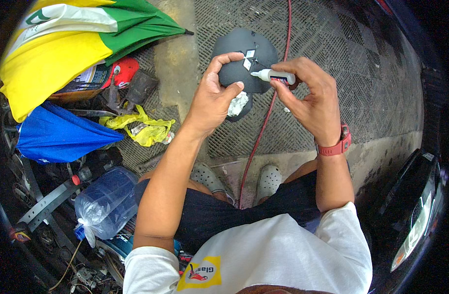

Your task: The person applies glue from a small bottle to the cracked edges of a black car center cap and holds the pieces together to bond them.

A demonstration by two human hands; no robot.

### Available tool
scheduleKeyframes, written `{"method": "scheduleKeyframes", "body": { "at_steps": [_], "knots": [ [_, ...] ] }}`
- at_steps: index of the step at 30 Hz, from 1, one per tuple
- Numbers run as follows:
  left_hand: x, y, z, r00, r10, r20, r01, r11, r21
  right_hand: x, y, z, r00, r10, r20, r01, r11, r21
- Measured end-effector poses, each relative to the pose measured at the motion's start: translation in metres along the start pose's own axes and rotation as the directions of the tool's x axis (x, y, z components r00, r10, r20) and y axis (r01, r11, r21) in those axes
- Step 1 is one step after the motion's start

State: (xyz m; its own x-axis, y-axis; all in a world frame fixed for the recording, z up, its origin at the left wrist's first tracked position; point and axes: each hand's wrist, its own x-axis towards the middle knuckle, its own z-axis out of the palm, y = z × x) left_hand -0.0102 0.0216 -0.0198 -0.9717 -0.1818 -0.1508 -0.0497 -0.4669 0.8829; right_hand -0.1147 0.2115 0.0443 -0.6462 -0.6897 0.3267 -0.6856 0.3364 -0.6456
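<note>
My left hand (211, 101) grips a dark grey rounded plastic cover (232, 42), apparently a steering wheel airbag cover. Its thumb and index finger spread across the face. On that face sits a silver three-diamond Mitsubishi emblem (247, 64), with dark, crack-like marks around its right side. Between the thumb and fingers of my right hand (314, 97) is a small white glue bottle (277, 76), lying nearly level. Its narrow nozzle points left, just below the emblem; whether it touches the cover, I cannot tell. Crumpled whitish material (238, 104) shows at the cover's lower edge.
A red hose (259, 141) crosses the ribbed floor mat (360, 99). Folded umbrellas, one yellow-green (70, 47) and one blue (64, 134), lie left, near a yellow plastic bag (149, 128) and a large water bottle (110, 200). A dark car's headlight (411, 231) is at right.
</note>
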Motion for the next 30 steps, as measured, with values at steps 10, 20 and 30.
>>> {"method": "scheduleKeyframes", "body": {
  "at_steps": [10,20,30],
  "knots": [
    [-0.0016,0.0006,-0.0006,1.000,-0.002,-0.002,0.002,1.000,0.010,0.0010,-0.0027,0.0026,1.000,-0.015,0.011,0.015,1.000,-0.019],
    [-0.0003,-0.0029,-0.0021,1.000,0.020,-0.001,-0.020,0.999,0.034,0.0015,-0.0059,0.0028,1.000,-0.015,0.018,0.016,0.999,-0.040],
    [-0.0008,0.0000,-0.0003,1.000,0.012,-0.007,-0.012,0.999,0.037,0.0017,-0.0042,0.0030,1.000,-0.014,0.024,0.015,0.999,-0.040]
  ]
}}
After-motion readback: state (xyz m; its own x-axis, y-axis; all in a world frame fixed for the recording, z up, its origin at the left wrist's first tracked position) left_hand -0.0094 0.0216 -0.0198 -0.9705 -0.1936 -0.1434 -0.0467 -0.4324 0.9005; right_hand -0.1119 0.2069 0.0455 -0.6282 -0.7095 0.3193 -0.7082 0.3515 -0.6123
